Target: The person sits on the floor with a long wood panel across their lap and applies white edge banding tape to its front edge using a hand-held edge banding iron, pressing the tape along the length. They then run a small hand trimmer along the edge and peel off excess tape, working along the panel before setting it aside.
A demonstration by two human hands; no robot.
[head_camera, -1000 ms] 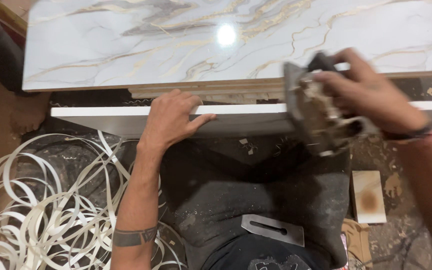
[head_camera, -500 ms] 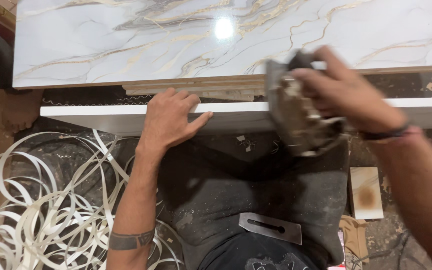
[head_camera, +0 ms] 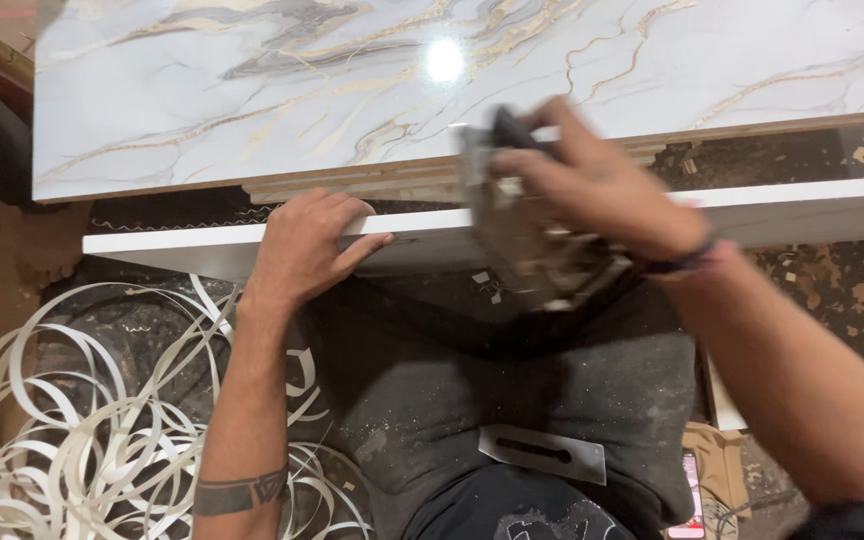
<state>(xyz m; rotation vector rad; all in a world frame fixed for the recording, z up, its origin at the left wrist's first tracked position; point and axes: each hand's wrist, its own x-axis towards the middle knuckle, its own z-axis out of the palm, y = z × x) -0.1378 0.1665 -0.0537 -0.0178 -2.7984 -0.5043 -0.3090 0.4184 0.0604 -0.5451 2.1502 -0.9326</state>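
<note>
My left hand (head_camera: 307, 245) lies flat with fingers spread on the white edge of a long narrow board (head_camera: 802, 205) that runs across in front of me. My right hand (head_camera: 602, 185) grips a dusty hand-held trimming tool (head_camera: 522, 235), blurred by motion, pressed against the same white edge just right of the left hand. Behind the board lies a large glossy marble-patterned panel (head_camera: 252, 90) with grey and gold veins.
A heap of curled white edge-band strips (head_camera: 82, 420) lies on the floor at lower left. A flat metal scraper (head_camera: 542, 452) rests on my dark lap. A phone (head_camera: 694, 495) and wood scraps lie at lower right on a dusty floor.
My right hand has slid the trimming tool leftwards along the board's white edge, closer to my left hand. The left hand has stayed pressed on the board.
</note>
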